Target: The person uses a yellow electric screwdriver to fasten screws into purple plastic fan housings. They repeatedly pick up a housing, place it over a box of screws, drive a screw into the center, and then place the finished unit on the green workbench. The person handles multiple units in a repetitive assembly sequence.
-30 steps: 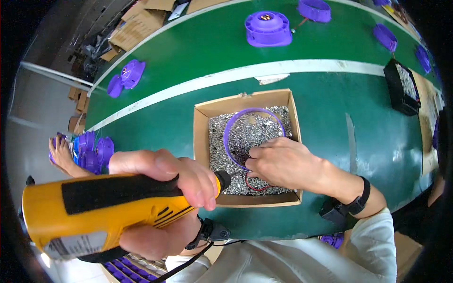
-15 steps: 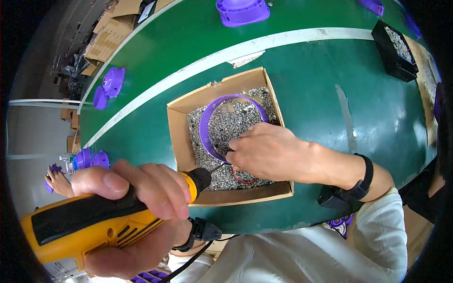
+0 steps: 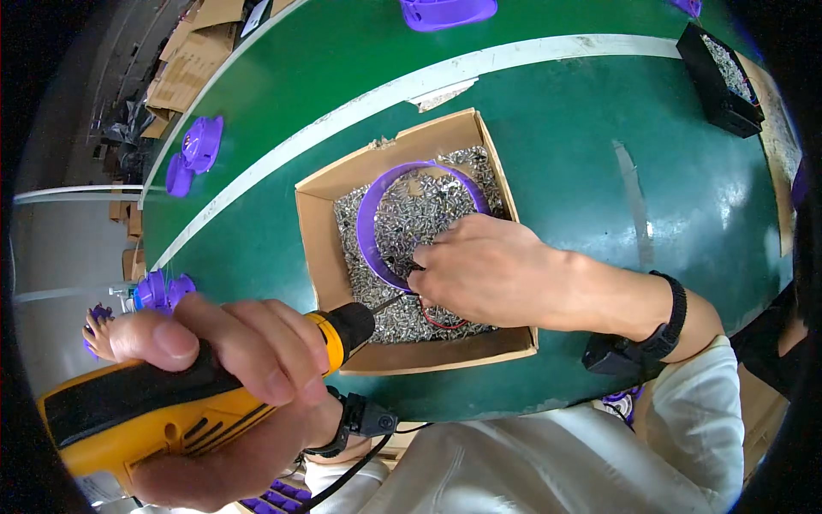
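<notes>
purple plastic makes up the one ring (image 3: 366, 224), which sits tilted in the one open cardboard box (image 3: 318, 248), above a bed of small silver screws (image 3: 381, 319), too many to count; whether the ring touches them, i cannot tell. the person's two hands are at work. the right hand (image 3: 486, 267) pinches the near right rim of the ring, its fingertips partly hidden behind the knuckles. one red wire (image 3: 441, 324) loops out below that hand, over the screws. the left hand (image 3: 270, 355) is wrapped firmly around one yellow and black power screwdriver (image 3: 86, 420), whose thin bit points right, its tip just beside the ring's near edge; contact is too small to tell. each wrist wears one black strap, two in all.

the box stands on a green table (image 3: 582, 163) crossed by one long white strip (image 3: 548, 56). on the far side are one purple housing (image 3: 449, 14), cut by the upper edge, and, to the left, two purple pieces (image 3: 202, 144) side by side. far right stands one black bin (image 3: 738, 122) of screws. at the left, one hand of another person (image 3: 98, 336) is by at least two purple parts (image 3: 154, 291).
</notes>
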Action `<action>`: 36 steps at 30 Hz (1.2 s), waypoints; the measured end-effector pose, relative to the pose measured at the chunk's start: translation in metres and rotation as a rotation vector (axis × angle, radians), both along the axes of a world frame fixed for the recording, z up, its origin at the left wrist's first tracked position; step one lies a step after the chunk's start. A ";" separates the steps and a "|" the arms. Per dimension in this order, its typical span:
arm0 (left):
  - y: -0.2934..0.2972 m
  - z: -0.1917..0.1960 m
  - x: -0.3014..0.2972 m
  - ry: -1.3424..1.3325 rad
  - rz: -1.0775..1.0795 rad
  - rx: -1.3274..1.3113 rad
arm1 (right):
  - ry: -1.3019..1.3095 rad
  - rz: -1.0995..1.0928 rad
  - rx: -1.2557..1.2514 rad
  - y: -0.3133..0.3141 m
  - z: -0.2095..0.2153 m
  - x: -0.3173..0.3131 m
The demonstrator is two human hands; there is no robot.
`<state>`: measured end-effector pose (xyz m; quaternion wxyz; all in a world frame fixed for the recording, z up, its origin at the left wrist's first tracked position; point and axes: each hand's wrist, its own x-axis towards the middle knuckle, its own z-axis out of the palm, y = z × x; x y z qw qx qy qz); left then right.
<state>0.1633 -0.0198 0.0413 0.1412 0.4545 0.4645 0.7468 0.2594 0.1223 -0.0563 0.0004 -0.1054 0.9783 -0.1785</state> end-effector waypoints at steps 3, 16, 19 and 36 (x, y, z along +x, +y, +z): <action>0.007 -0.008 -0.007 0.033 -0.169 0.026 | -0.051 0.015 -0.001 0.003 -0.002 -0.002; 0.013 -0.022 -0.012 0.022 -0.029 0.101 | 0.071 0.042 -0.062 0.005 0.000 -0.002; 0.008 -0.022 -0.015 0.047 -0.112 0.153 | 0.050 0.038 -0.066 0.006 0.003 -0.001; 0.002 -0.026 -0.005 0.076 0.089 0.194 | 0.124 0.032 -0.082 0.007 -0.005 0.001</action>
